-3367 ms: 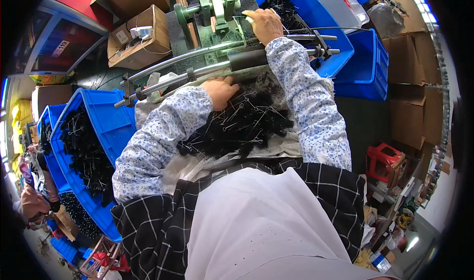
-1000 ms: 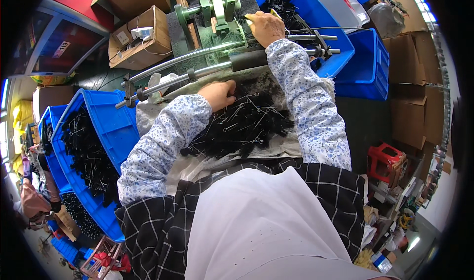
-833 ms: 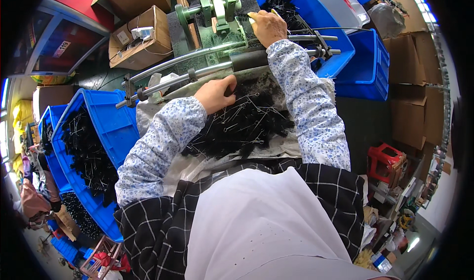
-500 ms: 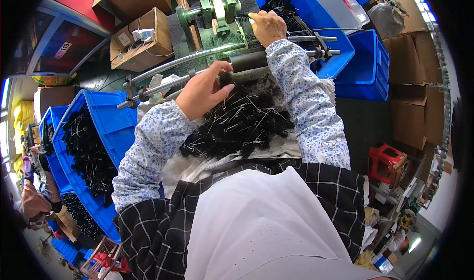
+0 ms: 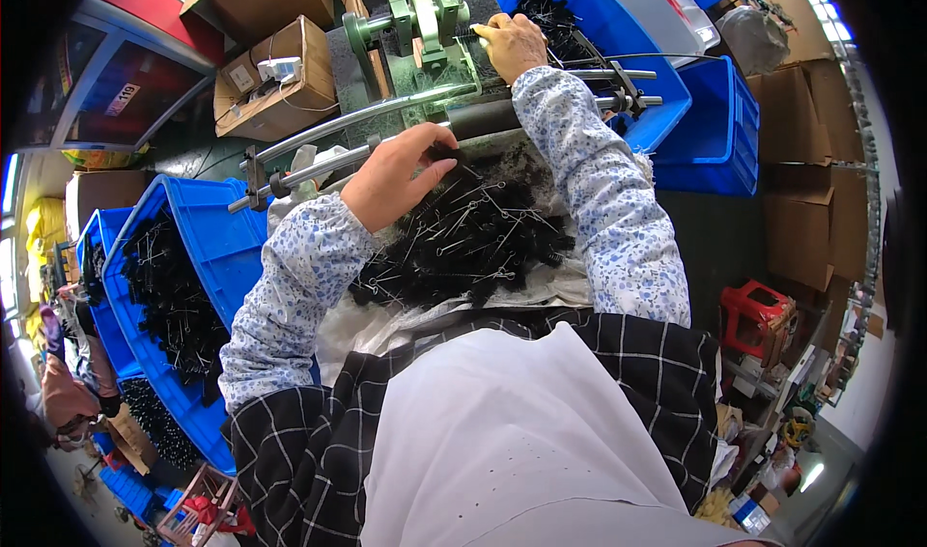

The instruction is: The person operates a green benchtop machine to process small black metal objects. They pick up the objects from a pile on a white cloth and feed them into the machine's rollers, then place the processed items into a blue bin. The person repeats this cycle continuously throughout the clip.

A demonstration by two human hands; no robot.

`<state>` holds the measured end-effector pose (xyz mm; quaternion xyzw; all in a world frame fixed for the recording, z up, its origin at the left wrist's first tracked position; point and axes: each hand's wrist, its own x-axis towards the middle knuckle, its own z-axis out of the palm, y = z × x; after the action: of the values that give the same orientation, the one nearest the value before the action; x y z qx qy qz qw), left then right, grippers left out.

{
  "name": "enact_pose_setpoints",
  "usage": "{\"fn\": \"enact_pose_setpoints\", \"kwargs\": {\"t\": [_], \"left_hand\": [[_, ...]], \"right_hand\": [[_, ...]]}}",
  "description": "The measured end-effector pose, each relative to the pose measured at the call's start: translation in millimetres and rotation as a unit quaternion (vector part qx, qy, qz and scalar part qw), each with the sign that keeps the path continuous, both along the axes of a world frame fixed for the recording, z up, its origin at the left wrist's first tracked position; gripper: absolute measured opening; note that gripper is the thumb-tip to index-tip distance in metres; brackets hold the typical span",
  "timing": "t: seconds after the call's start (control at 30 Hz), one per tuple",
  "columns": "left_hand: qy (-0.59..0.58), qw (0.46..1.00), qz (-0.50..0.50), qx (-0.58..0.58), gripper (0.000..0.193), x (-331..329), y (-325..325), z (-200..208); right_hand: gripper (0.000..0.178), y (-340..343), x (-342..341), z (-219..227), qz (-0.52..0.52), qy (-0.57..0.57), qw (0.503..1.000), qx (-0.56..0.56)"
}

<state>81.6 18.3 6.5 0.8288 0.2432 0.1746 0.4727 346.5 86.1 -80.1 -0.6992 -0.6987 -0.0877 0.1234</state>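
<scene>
A heap of small black wire brushes [image 5: 463, 233] with looped metal ends lies on pale cloth over my lap. At the far edge of this heap, my left hand [image 5: 396, 175] pinches a black wire brush [image 5: 442, 153] between thumb and fingers. My right hand [image 5: 512, 45] is closed in a pinch at the right side of a green machine [image 5: 428, 26]; the fingers mostly hide what they hold. Metal rods [image 5: 328, 166] run across in front of the machine, and a dark roller [image 5: 483, 117] lies between my hands.
To the left, a blue bin [image 5: 208, 248] holds many more black brushes. Beyond my right hand, another blue bin [image 5: 637, 50] contains black brushes too. An open cardboard box [image 5: 280, 79] stands left of the machine. A red stool [image 5: 758, 320] is at the right.
My right hand has shifted slightly left and nearer the machine. My left hand stays at the heap's edge, its thumb and fingers closer together around the brush.
</scene>
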Motion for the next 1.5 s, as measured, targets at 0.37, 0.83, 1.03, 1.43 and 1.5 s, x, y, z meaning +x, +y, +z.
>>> {"fn": "enact_pose_setpoints", "kwargs": {"t": [0.37,0.83,1.03,1.43,1.5], "left_hand": [[-0.012,1.000,0.026,-0.006,0.021,-16,7,-2],[-0.050,0.994,0.081,0.048,0.020,-24,16,0],[-0.076,0.990,0.103,0.055,0.016,-13,19,3],[-0.112,0.982,0.138,0.069,0.018,29,24,-14],[-0.123,0.978,0.160,0.052,0.021,35,24,-16]], "right_hand": [[0.021,-16,-15,-4,-0.042,0.050,0.995,0.076],[0.015,-15,-33,6,-0.038,-0.007,0.997,0.072],[0.024,-7,12,25,-0.083,0.030,0.994,-0.063],[0.029,-54,2,70,0.057,0.156,0.986,-0.033],[0.034,-80,-35,89,0.149,0.352,0.901,-0.205]]}}
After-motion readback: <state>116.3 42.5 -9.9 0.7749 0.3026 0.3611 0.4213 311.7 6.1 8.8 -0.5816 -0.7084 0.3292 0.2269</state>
